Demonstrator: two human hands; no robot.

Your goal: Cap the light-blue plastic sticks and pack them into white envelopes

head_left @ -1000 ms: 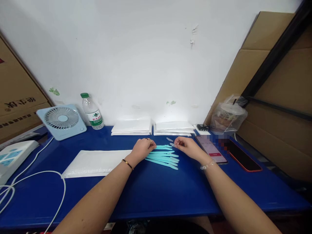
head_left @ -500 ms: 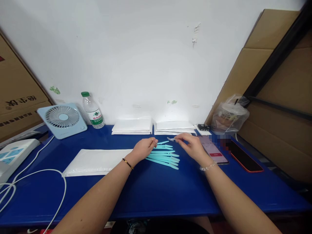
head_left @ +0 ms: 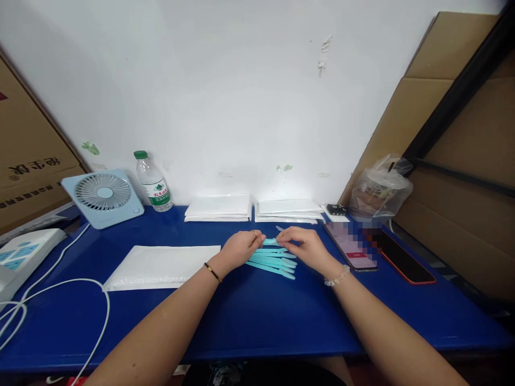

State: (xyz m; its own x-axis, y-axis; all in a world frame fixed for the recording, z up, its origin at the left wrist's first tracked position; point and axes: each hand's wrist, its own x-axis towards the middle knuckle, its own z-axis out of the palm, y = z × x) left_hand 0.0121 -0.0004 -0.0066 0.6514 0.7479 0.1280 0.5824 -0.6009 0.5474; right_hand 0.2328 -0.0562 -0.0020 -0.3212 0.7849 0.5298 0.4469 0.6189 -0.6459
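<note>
My left hand (head_left: 244,246) is closed on a turquoise eyebrow razor (head_left: 270,242), its fingers hiding the left part of the handle. The fingertips of my right hand (head_left: 304,246) pinch the other end of that razor. A small translucent cap (head_left: 279,228) shows just beyond my right fingertips; whether they touch it I cannot tell. Below the two hands, several more turquoise eyebrow razors (head_left: 277,261) lie fanned out on the blue table (head_left: 273,316), their narrow ends pointing right. A white padded envelope (head_left: 161,265) lies flat to the left of my left hand.
Two stacks of white envelopes, a left one (head_left: 218,208) and a right one (head_left: 288,210), rest against the wall. A fan (head_left: 105,195), a water bottle (head_left: 155,185) and a white cable (head_left: 108,311) are at left. Two phones, one pinkish-screened (head_left: 349,249), one red-edged (head_left: 406,260), lie at right.
My right hand has moved left and slightly down to meet the razor at my left hand. My left hand has shifted a little right. The translucent cap stays near the same spot.
</note>
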